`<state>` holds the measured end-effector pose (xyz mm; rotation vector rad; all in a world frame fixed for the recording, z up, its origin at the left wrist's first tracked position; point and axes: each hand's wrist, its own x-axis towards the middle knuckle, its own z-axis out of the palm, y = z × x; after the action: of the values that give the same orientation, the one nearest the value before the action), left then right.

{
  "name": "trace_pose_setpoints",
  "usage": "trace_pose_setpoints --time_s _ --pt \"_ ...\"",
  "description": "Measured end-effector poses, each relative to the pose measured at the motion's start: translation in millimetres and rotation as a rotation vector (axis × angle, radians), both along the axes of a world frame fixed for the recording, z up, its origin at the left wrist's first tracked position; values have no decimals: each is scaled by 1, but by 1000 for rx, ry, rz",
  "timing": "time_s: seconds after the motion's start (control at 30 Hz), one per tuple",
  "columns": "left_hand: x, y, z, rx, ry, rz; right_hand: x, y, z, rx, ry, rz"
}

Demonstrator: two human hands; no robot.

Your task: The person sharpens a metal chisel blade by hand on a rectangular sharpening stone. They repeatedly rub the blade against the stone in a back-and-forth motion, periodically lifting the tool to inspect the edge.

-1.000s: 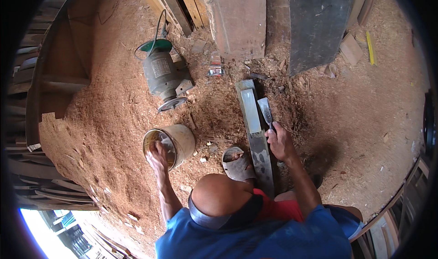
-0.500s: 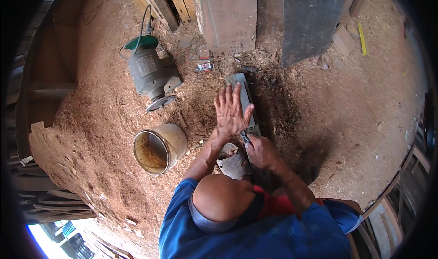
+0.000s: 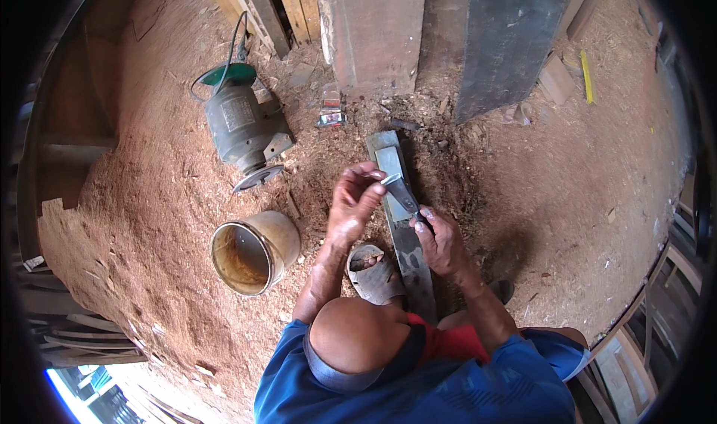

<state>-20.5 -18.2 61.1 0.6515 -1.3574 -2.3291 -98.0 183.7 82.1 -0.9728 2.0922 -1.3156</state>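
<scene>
My right hand [image 3: 441, 237] grips the dark handle of a flat steel chisel [image 3: 399, 190], angled up toward the left over a pale sharpening stone [image 3: 385, 157]. My left hand [image 3: 352, 204] has its fingertips closed at the chisel's broad tip, thumb below it and index finger behind. The stone rests on a long grey board [image 3: 414, 271] lying on the floor between my sandalled feet [image 3: 370, 273]. A cream bucket [image 3: 276, 237] with murky liquid stands at my left, tipped toward view by the lens.
A grinder motor [image 3: 246, 125] with a green disc and cable lies front left on shavings. Large leaning boards [image 3: 373, 32] stand ahead. A yellow strip [image 3: 586, 77] and scraps lie front right. Small packets [image 3: 331, 107] lie beyond the board. Stacked curved timber [image 3: 82, 331] lines the edges.
My left hand came from the bucket to lie spread over the stone, and now pinches the chisel's tip. My right hand, with the chisel, moved left onto the board and now holds it raised at an angle.
</scene>
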Motion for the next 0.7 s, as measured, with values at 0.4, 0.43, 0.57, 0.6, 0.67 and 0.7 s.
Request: trace_pose_setpoints --time_s 0.4,0.43,0.57,0.6,0.67,0.7 --pt "-5 5 4 137 -154 10 13 -5 -4 -60 -26 -3" --pt "-4 2 0 181 -163 9 14 -5 -6 -82 -10 0" --pt "6 -3 -3 405 -1 -7 18 -5 -5 -76 -190 9" --pt "8 0 -5 360 42 -20 21 -5 -2 -86 -278 3" --pt "15 6 -15 267 129 -42 25 -6 4 -106 -423 12" --pt "17 7 -19 288 151 -82 25 -8 6 -114 -479 25"
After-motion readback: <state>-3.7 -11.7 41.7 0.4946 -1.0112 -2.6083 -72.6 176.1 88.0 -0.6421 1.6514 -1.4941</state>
